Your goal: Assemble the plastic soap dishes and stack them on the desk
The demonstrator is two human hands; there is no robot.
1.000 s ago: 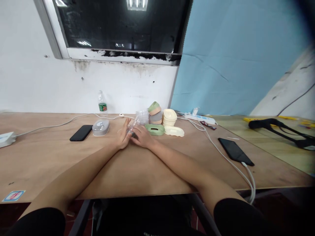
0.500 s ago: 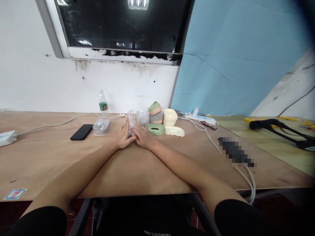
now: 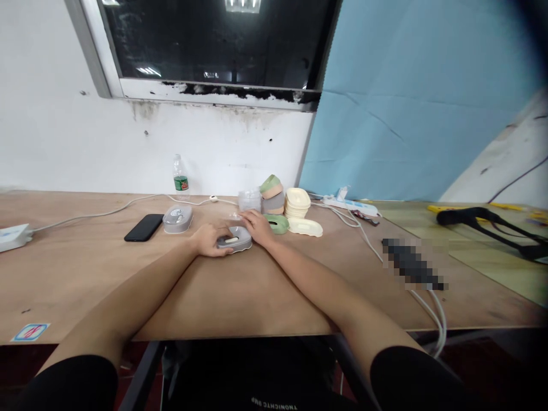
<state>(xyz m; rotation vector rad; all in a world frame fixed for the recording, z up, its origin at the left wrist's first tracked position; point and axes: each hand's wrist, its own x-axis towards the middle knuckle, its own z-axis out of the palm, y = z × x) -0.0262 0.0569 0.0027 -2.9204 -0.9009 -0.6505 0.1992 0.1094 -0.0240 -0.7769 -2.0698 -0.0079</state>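
Observation:
A grey rounded box [image 3: 243, 242] with an oval slot in its top sits on the table, tilted slightly toward me. My left hand [image 3: 210, 238] grips its left side, thumb at the front edge. At its back right is my right hand [image 3: 259, 228], fingers closed at the edge of a clear plastic cover [image 3: 233, 217]; part of that cover is hidden behind the fingers. Just beyond the right hand lies a green slotted lid [image 3: 280, 224], partly covered by it. A similar grey box [image 3: 177, 220] with a clear top stands to the left.
Behind the hands are stacked clear covers [image 3: 249, 201], green and grey cups [image 3: 272, 197], cream boxes [image 3: 297, 201] and a cream lid [image 3: 305, 227]. A phone [image 3: 144, 228], a bottle [image 3: 180, 180] and a cable are left. A power strip [image 3: 351, 206] and black frame [image 3: 492, 220] are right.
The grey box, hidden under my hands before, now shows its slotted top. My hands have moved apart, and the clear cover that stood upright is lower, behind the box.

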